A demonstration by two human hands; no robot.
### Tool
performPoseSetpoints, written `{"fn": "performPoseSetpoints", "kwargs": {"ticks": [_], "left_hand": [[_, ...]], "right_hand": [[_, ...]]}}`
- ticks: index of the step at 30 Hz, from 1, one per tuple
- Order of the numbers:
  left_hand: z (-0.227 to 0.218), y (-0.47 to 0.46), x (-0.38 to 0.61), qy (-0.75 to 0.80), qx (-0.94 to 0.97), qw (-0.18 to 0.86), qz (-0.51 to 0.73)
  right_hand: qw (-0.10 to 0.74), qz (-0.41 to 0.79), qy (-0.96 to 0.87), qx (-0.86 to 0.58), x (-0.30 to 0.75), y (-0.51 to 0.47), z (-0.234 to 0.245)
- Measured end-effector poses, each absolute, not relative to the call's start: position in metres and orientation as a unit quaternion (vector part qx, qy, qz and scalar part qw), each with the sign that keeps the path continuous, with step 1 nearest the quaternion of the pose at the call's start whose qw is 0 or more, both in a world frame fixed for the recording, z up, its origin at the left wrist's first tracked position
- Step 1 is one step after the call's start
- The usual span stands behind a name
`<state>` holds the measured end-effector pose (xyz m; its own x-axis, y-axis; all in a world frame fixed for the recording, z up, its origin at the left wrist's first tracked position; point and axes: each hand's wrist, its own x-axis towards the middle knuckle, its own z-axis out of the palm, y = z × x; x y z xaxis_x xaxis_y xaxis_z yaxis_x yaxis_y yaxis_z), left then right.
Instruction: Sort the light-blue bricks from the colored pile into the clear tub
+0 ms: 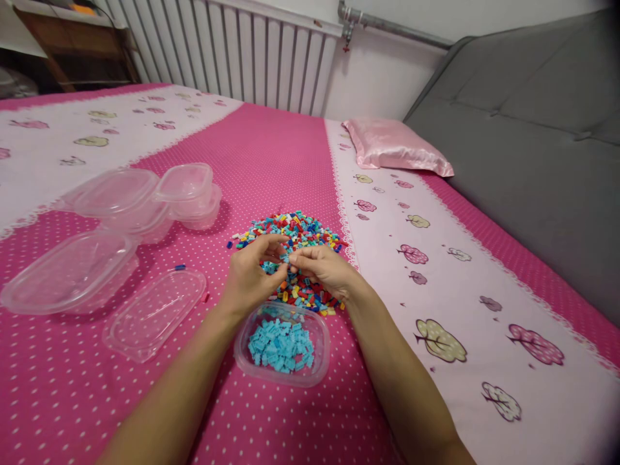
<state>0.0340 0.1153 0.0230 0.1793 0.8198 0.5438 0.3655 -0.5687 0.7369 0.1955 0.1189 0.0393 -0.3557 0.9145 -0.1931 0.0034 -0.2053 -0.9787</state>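
**Grip.** Left hand point(252, 274) and right hand point(322, 268) are drawn together, each thumb and forefinger closed to a narrow pinch. The fingertips meet on a small blue brick point(285, 260). Both hands appear to bear on it; which one carries the hold cannot be told.

**Position of the brick.** It is held just above the near edge of the pile of mixed bricks point(295, 229), which lies on the pink dotted bedspread point(271, 148). The brick is too small to tell its long axis or which way it points.

**Relation to the tub.** An open oval tub point(323, 352) sits directly on the near side of the pinch, touching or almost touching the pile's near edge. It lies between the two forearms, its long axis running left to right. It holds a layer of light blue bricks point(281, 345) of the same colour as the one pinched. Both hands are about equally close to it; the left wrist lies over its far left rim.

**Surroundings.** A loose clear lid point(155, 313) lies flat to the left of the tub. Further left sits a large clear container point(68, 274), and beyond it a cluster of stacked clear containers point(145, 200). A pink pillow point(394, 145) lies far right, against a grey upholstered panel point(533, 142). A white radiator point(232, 51) stands against the far wall.
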Motion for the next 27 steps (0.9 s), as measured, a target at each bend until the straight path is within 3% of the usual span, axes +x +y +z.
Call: {"fn": "performPoseSetpoints", "kwargs": {"ticks": [8, 15, 21, 27], "left_hand": [[0.029, 0.114, 0.031, 0.427, 0.702, 0.27, 0.502], [0.028, 0.115, 0.031, 0.433, 0.689, 0.256, 0.521], [0.035, 0.108, 0.034, 0.405, 0.737, 0.199, 0.504], [0.039, 0.105, 0.036, 0.389, 0.745, 0.234, 0.489]], "right_hand": [[0.356, 0.645, -0.516, -0.436, 0.196, 0.119, 0.036], [0.516, 0.595, -0.379, -0.486, 0.198, 0.121, 0.048], [0.369, 0.745, -0.365, -0.419, 0.193, 0.117, 0.05], [0.337, 0.785, -0.361, -0.375, 0.193, 0.117, 0.048]]}}
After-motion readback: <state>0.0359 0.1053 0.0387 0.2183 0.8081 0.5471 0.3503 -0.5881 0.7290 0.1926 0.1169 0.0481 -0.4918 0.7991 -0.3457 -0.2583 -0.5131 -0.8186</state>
